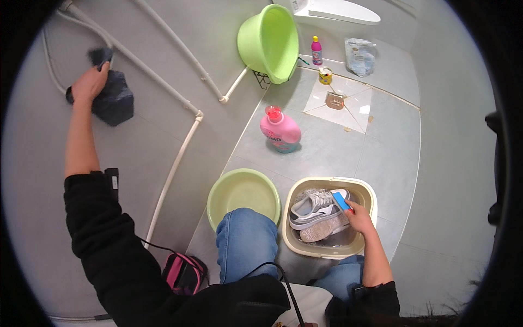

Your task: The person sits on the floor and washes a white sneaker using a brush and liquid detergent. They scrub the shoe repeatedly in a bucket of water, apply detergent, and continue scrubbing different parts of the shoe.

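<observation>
High on the left, my left hand (90,81) grips the upper part of a dark grey cloth (116,100) beside the wall pipe. The cloth hangs down past my fingers; its top edge is blurred. My right hand (360,218) holds a blue scrubbing brush (341,201) with a bit of red by my fingers; its bristles are hard to make out. The brush is over a pair of shoes in a beige basin (289,241). A white-and-grey sneaker (312,208) lies on top, and the other shoe's pale sole (320,232) shows below it, with sudsy water around them.
A light green basin (245,194) stands left, partly behind my knee. Ahead on the tiled floor are a pink detergent bottle (281,133), a floor drain (335,101) and a yellow can (325,77). A green tub (257,39) leans at the wall near white pipes (171,92).
</observation>
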